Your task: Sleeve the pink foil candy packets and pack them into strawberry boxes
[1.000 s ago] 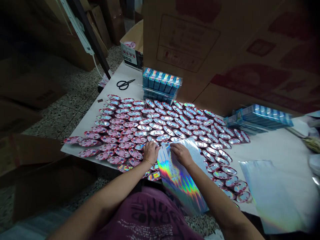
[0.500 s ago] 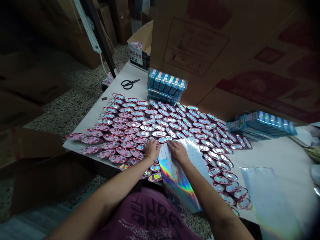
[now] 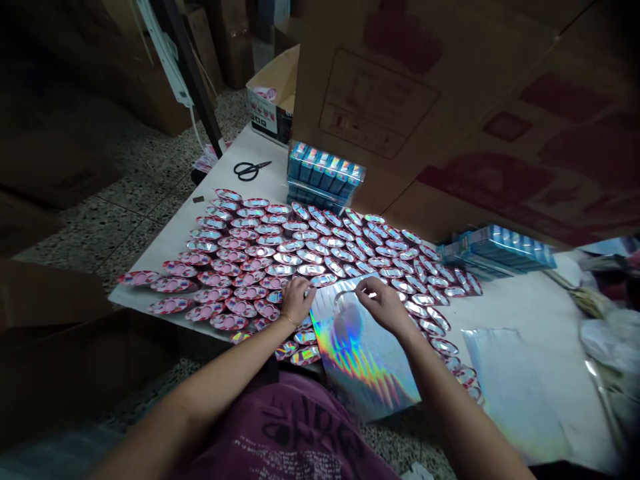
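One shiny rainbow sheet [image 3: 370, 360] lies in front of me, over part of the crowd of oval pieces, its near end sticking out past the table's edge. My right hand [image 3: 383, 303] is above it, thumb and fingertips pinched together on one thin, curled strip [image 3: 345, 293]. My left hand [image 3: 297, 300] is at the sheet's upper left corner with its fingers bent; I cannot tell whether they grip it or only press there.

Around the sheet stand the red-rimmed ovals [image 3: 313, 270], dozens of them, too tightly packed for me to count. Most have silvery tops; a group on the left shows pink centres [image 3: 214, 295]. A second sheet [image 3: 520, 393] lies on the right of the white table [image 3: 175, 233].

Farther back I count one pair of black scissors [image 3: 249, 171], one small brown scrap [image 3: 199, 199] and two stacks of blue boxes, one at the left [image 3: 325, 170] and one at the right [image 3: 510, 243]. One big carton [image 3: 380, 100] blocks the back of the table. Beside it sits one open box [image 3: 265, 120] with something pink inside. My right forearm hides some ovals and the sheet's right edge.
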The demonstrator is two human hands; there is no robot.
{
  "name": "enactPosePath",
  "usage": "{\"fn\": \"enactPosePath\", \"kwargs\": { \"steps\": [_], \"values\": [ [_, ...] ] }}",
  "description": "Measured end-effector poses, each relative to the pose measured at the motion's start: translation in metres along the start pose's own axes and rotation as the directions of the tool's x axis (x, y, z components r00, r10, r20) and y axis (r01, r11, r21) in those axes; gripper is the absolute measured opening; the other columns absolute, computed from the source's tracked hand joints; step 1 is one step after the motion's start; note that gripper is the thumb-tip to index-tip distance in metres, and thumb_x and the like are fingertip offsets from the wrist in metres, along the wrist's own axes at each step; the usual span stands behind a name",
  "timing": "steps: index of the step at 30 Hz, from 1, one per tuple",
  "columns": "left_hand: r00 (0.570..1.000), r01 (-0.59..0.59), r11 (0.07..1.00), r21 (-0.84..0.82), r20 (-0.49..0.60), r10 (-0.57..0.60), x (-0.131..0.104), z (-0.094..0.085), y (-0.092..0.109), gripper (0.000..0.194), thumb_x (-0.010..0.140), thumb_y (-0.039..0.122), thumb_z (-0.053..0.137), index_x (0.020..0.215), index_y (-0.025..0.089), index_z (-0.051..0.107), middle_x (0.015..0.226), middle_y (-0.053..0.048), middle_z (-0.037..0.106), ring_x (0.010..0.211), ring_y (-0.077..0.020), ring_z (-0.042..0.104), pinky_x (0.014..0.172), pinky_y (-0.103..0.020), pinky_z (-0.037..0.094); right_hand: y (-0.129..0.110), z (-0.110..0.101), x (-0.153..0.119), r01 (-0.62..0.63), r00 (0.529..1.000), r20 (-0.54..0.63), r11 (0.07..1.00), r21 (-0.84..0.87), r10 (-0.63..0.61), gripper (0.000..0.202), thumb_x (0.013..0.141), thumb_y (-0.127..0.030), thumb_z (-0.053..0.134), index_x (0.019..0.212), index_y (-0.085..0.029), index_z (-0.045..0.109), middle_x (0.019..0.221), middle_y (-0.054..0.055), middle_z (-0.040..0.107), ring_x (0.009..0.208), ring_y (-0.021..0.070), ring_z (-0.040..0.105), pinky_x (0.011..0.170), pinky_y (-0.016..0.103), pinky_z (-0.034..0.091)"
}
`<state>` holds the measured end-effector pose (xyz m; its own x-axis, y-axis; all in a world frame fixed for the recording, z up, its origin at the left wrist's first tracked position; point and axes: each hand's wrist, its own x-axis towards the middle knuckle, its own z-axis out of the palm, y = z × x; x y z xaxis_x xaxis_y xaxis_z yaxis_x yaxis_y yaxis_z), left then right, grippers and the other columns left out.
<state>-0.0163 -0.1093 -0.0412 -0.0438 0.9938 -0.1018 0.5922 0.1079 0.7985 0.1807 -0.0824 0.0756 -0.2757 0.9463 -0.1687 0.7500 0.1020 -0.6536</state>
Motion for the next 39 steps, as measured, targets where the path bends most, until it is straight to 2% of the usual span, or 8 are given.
{"fn": "enactPosePath", "kwargs": {
  "steps": [5,10,14,19,25,29,33,39],
  "values": [
    [0.99,0.012,0.889,-0.458,0.132,0.055,-0.011,-0.025,0.0,0.03,0.073,0.032,0.058,0.1,0.019,0.062,0.101,-0.004,0.059,0.096,-0.0189,0.053,0.085,-0.03,0.041,-0.01,0.035,0.027,-0.276,0.961,0.085,0.87,0.408,0.265,0.023,0.068,-0.041,0.055,0.068,-0.017,0.057,0.058,-0.001,0.053,0.056,0.0131,0.052,0.051,0.025,0.042],
    [0.965,0.196,0.768,-0.609,-0.02,-0.262,-0.005,-0.038,-0.015,0.025,0.07,0.039,0.058,0.075,0.015,0.063,0.073,-0.002,0.06,0.07,-0.0133,0.054,0.067,-0.024,0.043,-0.024,0.07,0.045,-0.342,0.939,0.194,0.733,0.587,0.283,0.028,0.062,-0.043,0.062,0.066,-0.016,0.057,0.057,-0.001,0.054,0.056,0.0125,0.053,0.047,0.022,0.039],
    [0.93,0.212,0.715,-0.666,-0.087,-0.357,0.01,-0.062,-0.041,0.025,0.067,0.039,0.059,0.068,0.014,0.06,0.062,0.001,0.057,0.059,-0.01,0.051,0.06,-0.022,0.041,-0.04,0.106,0.071,-0.29,0.956,0.156,0.722,0.628,0.249,0.031,0.059,-0.045,0.064,0.059,-0.016,0.055,0.049,-0.004,0.05,0.046,0.0093,0.045,0.044,0.021,0.033],
    [0.882,0.221,0.848,-0.482,-0.271,-0.384,0.052,-0.114,-0.079,0.024,0.067,0.039,0.058,0.063,0.015,0.062,0.056,0.003,0.054,0.056,-0.0103,0.048,0.056,-0.021,0.037,-0.068,0.16,0.131,-0.13,0.982,-0.037,0.805,0.578,0.185,0.029,0.062,-0.045,0.059,0.055,-0.017,0.055,0.049,-0.003,0.05,0.048,0.0101,0.043,0.048,0.022,0.032],
    [0.868,0.332,0.943,0.018,-0.398,-0.298,0.113,-0.161,-0.114,0.023,0.072,0.034,0.056,0.062,0.016,0.065,0.068,-0.003,0.06,0.074,-0.0167,0.054,0.068,-0.026,0.039,-0.101,0.207,0.193,-0.164,0.961,-0.155,0.921,0.353,0.231,0.029,0.069,-0.043,0.053,0.059,-0.017,0.061,0.059,0.002,0.061,0.057,0.0145,0.051,0.055,0.024,0.034],
    [0.872,0.397,0.879,0.263,-0.406,-0.272,0.131,-0.171,-0.127,0.022,0.076,0.035,0.054,0.073,0.017,0.067,0.088,-0.007,0.061,0.089,-0.0202,0.053,0.077,-0.029,0.039,-0.111,0.231,0.206,-0.221,0.929,-0.271,0.966,0.134,0.25,0.027,0.073,-0.038,0.051,0.065,-0.017,0.065,0.07,0.007,0.065,0.066,0.0178,0.055,0.061,0.026,0.034],
    [0.895,0.365,0.848,0.384,-0.394,-0.206,0.137,-0.173,-0.134,0.021,0.079,0.033,0.051,0.078,0.019,0.066,0.095,-0.008,0.058,0.094,-0.0226,0.051,0.081,-0.033,0.038,-0.113,0.244,0.209,-0.27,0.9,-0.36,0.963,-0.012,0.248,0.027,0.075,-0.037,0.05,0.069,-0.016,0.067,0.08,0.011,0.065,0.077,0.0215,0.055,0.066,0.029,0.033],
    [0.913,0.267,0.914,0.306,-0.385,-0.137,0.134,-0.177,-0.141,0.024,0.083,0.029,0.045,0.08,0.017,0.066,0.09,-0.008,0.059,0.092,-0.0204,0.052,0.085,-0.032,0.038,-0.115,0.24,0.205,-0.151,0.934,-0.287,0.964,0.217,0.211,0.028,0.072,-0.041,0.051,0.063,-0.018,0.063,0.067,0.004,0.062,0.066,0.0162,0.052,0.061,0.026,0.035]
  ]
}}
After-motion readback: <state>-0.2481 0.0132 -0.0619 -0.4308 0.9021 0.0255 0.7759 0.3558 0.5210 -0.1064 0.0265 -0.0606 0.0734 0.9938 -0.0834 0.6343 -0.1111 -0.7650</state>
